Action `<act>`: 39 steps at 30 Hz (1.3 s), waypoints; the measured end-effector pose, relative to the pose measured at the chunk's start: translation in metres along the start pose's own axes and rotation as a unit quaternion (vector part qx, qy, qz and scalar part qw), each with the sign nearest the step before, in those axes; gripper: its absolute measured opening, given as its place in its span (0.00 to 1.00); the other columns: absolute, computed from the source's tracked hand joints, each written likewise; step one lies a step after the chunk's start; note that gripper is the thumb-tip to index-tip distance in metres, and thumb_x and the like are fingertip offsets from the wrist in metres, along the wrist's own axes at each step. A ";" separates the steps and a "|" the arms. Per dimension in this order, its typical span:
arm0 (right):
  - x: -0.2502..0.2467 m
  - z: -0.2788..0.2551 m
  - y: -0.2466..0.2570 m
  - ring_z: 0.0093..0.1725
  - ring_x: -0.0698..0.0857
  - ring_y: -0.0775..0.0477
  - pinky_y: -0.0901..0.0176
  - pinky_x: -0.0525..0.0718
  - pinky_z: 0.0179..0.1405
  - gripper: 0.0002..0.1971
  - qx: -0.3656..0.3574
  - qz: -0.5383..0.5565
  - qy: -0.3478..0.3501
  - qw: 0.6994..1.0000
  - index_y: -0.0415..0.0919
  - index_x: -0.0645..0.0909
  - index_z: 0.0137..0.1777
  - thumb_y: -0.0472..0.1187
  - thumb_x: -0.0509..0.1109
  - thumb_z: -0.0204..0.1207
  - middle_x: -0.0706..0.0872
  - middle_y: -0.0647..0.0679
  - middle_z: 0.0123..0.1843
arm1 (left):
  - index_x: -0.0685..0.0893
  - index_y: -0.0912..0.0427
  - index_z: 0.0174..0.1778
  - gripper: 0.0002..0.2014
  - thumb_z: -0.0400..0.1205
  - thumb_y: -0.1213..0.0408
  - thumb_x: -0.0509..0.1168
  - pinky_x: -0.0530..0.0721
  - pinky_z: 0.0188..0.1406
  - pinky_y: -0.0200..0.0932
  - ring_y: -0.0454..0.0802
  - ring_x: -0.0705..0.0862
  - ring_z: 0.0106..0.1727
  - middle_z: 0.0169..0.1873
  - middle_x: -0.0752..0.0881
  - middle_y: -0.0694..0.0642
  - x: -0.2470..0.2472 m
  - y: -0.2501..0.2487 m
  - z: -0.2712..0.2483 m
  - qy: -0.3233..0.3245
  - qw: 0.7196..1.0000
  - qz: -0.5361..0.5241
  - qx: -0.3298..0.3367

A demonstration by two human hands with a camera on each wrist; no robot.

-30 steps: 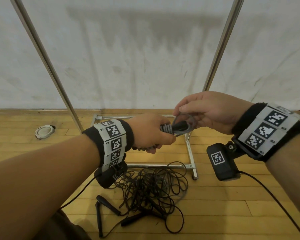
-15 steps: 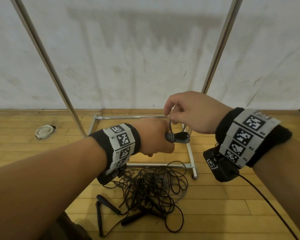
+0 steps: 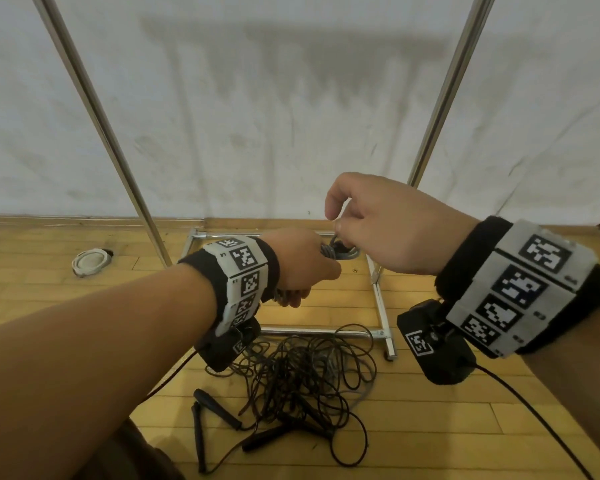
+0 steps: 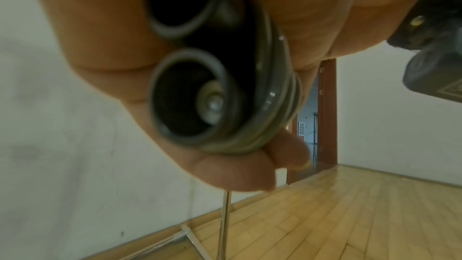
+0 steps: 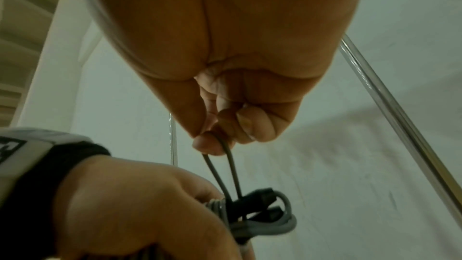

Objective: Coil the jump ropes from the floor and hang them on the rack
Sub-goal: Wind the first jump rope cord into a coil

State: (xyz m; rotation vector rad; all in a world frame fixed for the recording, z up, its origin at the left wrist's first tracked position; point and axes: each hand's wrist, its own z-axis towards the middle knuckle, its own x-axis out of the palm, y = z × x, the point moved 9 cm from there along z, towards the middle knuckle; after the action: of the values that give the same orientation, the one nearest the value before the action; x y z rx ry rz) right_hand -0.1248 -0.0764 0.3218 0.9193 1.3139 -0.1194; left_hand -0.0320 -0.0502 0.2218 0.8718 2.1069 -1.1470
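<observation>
My left hand (image 3: 302,268) grips a coiled grey jump rope (image 3: 340,251) with black handles, held at waist height in front of the rack. The coil and handle ends fill the left wrist view, wrapped by my fingers (image 4: 250,171). My right hand (image 3: 378,220) pinches a thin loop of that rope (image 5: 225,167) between thumb and forefinger and holds it taut above the bundle (image 5: 260,215). A tangled pile of black jump ropes (image 3: 302,375) with loose handles (image 3: 215,408) lies on the wooden floor below my arms.
The chrome rack's two uprights (image 3: 97,109) (image 3: 444,98) rise against a white wall, and its base frame (image 3: 378,299) sits on the floor behind the pile. A white round object (image 3: 90,261) lies on the floor at the left. A cable trails from the right wrist camera (image 3: 437,344).
My right hand has lifted from covering the bundle and drawn a thin loop of rope upward. The left hand has kept its grip and shifted slightly right.
</observation>
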 end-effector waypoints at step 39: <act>0.018 0.007 -0.069 0.39 0.89 0.45 0.51 0.87 0.43 0.18 0.104 0.554 -0.125 0.816 0.33 0.83 0.63 0.32 0.79 0.74 0.90 0.38 0.44 | 0.83 0.51 0.60 0.29 0.76 0.31 0.71 0.90 0.35 0.53 0.60 0.90 0.32 0.38 0.90 0.59 -0.017 -0.016 -0.008 -0.006 0.915 -0.376 0.147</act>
State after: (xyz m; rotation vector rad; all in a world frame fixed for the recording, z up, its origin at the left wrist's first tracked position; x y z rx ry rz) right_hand -0.1524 -0.1190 0.2706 1.6693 0.3668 0.5232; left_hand -0.0351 -0.0545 0.2461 0.1292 2.3626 -1.8775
